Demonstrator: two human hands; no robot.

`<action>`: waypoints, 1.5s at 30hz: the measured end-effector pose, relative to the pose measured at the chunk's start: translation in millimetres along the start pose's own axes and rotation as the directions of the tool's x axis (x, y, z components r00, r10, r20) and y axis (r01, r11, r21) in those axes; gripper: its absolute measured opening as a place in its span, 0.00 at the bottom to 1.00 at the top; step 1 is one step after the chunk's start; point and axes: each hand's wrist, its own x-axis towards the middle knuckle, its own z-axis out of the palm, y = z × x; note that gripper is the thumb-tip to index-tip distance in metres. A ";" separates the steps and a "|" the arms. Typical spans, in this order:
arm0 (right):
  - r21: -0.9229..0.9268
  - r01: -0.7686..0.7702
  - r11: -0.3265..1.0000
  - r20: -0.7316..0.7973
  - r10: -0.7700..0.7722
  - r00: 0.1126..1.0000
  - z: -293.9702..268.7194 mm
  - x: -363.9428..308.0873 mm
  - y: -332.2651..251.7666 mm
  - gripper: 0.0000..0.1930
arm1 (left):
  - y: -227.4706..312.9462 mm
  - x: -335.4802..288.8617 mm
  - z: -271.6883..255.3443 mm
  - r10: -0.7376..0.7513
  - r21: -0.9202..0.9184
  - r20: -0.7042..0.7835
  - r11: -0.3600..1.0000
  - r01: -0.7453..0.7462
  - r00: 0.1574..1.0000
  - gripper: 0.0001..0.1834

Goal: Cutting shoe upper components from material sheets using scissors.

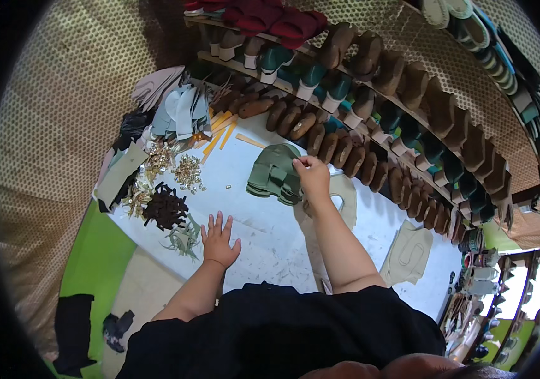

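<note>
A stack of dark green cut pieces (274, 174), shaped like shoe uppers, lies on the white worktable (257, 243). At the stack's right edge, my right hand (314, 180) pinches a green piece between thumb and fingers. How many layers it grips is hidden. My left hand (220, 242) rests palm down on the table near its front edge, fingers spread, holding nothing. Close to its fingertips are thin grey-green scraps (184, 239) and a pile of dark brown strips (166, 207). Beige cut pieces (344, 199) lie partly behind my right forearm.
Small gold metal pieces (188, 172) are heaped at the left, near yellow strips (222, 131) and pale blue cut pieces (183, 114). Wooden shoe lasts (328, 148) line the back edge beneath shelves of more lasts. More beige pieces (409, 252) lie at the right.
</note>
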 end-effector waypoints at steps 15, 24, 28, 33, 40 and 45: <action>-0.756 0.271 0.596 -0.047 -0.463 0.885 -149.0 -166.3 -25.7 0.10 | 1.0 -3.7 2.6 0.010 0.013 -0.029 1.000 -0.010 1.000 0.41; -0.480 0.375 0.793 0.693 0.081 0.716 -38.7 -331.5 7.4 0.34 | -3.3 -6.7 6.6 0.002 0.029 -0.015 1.000 -0.001 1.000 0.40; -0.633 0.406 0.659 0.576 0.050 0.816 -37.5 -355.6 41.8 0.34 | -0.1 -6.1 4.8 0.012 0.033 -0.004 0.999 -0.012 1.000 0.40; -0.817 0.208 0.537 0.263 0.027 0.964 -86.3 -383.8 82.3 0.36 | -5.7 -10.7 6.3 0.060 0.024 -0.001 0.998 -0.060 0.998 0.39; -0.828 -0.348 0.439 -0.223 0.311 0.924 -168.8 -464.3 132.2 0.39 | -20.5 -41.4 0.3 0.270 0.056 0.106 0.959 -0.276 0.957 0.37; -0.783 -0.384 0.489 -0.293 0.254 0.922 -172.9 -474.3 143.3 0.38 | -5.2 -58.3 5.1 0.247 0.056 0.116 0.965 -0.255 0.962 0.40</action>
